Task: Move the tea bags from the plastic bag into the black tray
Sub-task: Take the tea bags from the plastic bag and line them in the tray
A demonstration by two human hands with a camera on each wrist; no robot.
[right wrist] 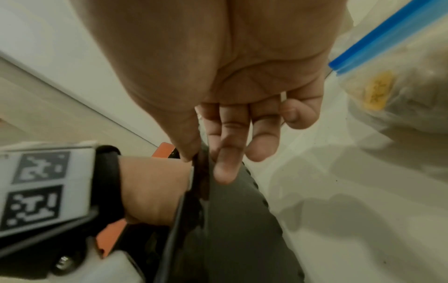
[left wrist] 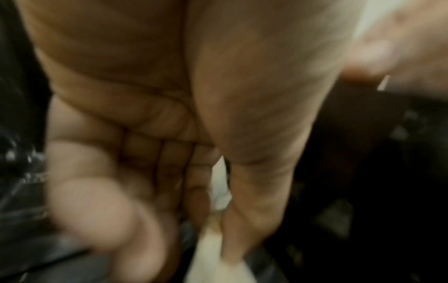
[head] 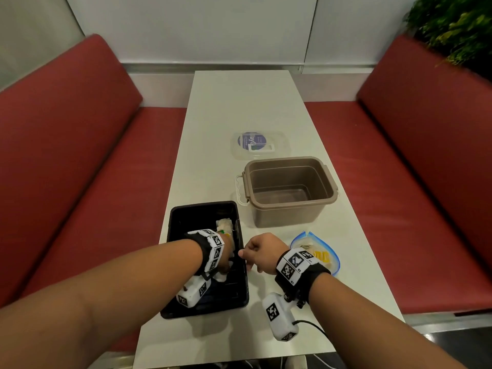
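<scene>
Tea bags already lie in the black tray at lower centre of the head view, so part of the transfer appears done. Inside the tray, the left hand pinches a pale tea bag between thumb and fingers, seemingly setting it down. At the tray's right rim, the right hand nips the edge between thumb and forefinger. Further right on the desk, the plastic bag holds more yellow-tagged bags, so work remains.
</scene>
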